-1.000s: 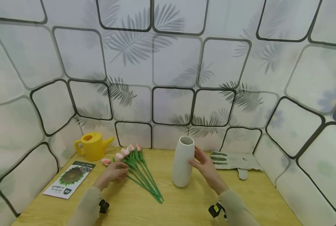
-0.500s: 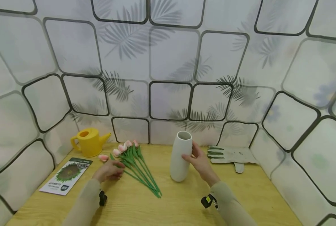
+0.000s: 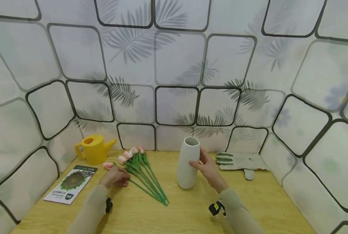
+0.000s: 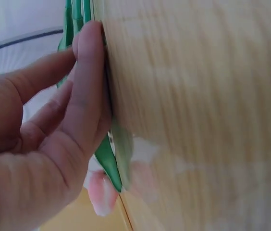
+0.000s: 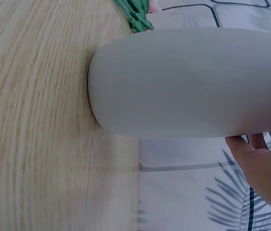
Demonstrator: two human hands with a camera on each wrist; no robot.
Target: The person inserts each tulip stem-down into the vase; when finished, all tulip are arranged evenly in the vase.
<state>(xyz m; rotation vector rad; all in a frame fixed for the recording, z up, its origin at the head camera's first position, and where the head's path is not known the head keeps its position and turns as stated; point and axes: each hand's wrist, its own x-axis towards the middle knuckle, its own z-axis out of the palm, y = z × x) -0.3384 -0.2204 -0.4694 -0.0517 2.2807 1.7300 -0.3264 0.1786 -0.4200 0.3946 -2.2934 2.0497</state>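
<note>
My left hand (image 3: 116,177) pinches the stem of the leftmost artificial tulip (image 3: 108,165) between thumb and fingers, low over the wooden table. In the left wrist view, that flower's pink head (image 4: 102,193) and a green leaf (image 4: 107,161) show past the palm. Several more pink tulips (image 3: 141,165) lie fanned out just right of this hand, stems toward the front. A tall white vase (image 3: 187,164) stands upright right of the flowers. My right hand (image 3: 209,170) grips its right side, thumb in front and fingers partly hidden behind; the right wrist view shows fingertips at the vase wall (image 5: 183,86).
At the back left stands a yellow watering can (image 3: 95,150). A seed packet with a sunflower picture (image 3: 71,184) lies in front of it. Grey-white work gloves (image 3: 241,161) lie at the back right, and patterned curtain walls (image 3: 176,105) enclose the table (image 3: 162,221).
My right hand has closed in on the vase, its thumb now across the front. My left hand has settled onto the leftmost tulip's stem. The head view has shifted slightly.
</note>
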